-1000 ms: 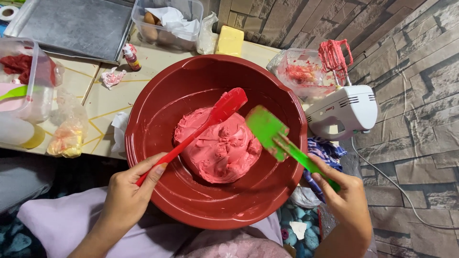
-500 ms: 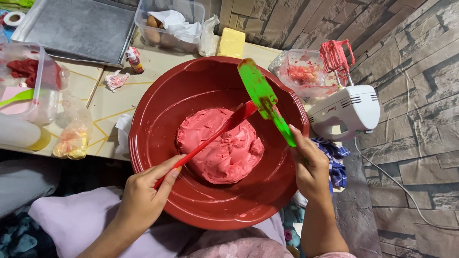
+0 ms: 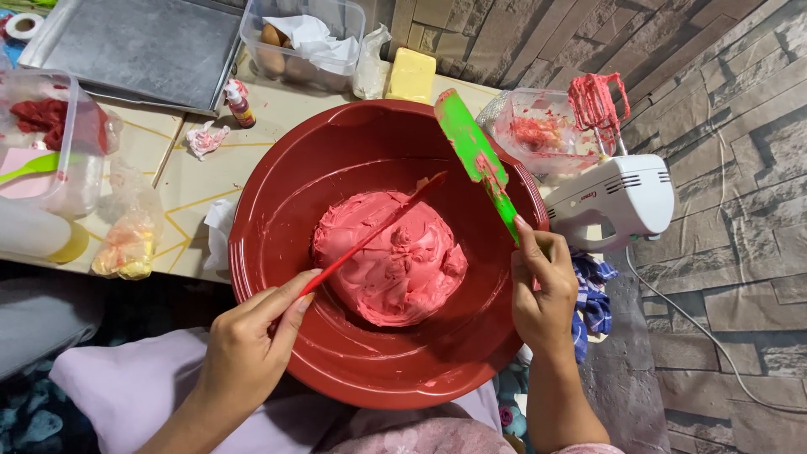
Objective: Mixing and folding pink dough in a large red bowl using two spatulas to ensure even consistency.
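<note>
Green spatula (image 3: 476, 160) now lifted higher

Both forearms bare, no sleeves showing, left hand (image 3: 244, 353) and right hand (image 3: 542, 290) ringless, short plain nails; pale lilac garment (image 3: 126, 391) over the lap.
</note>
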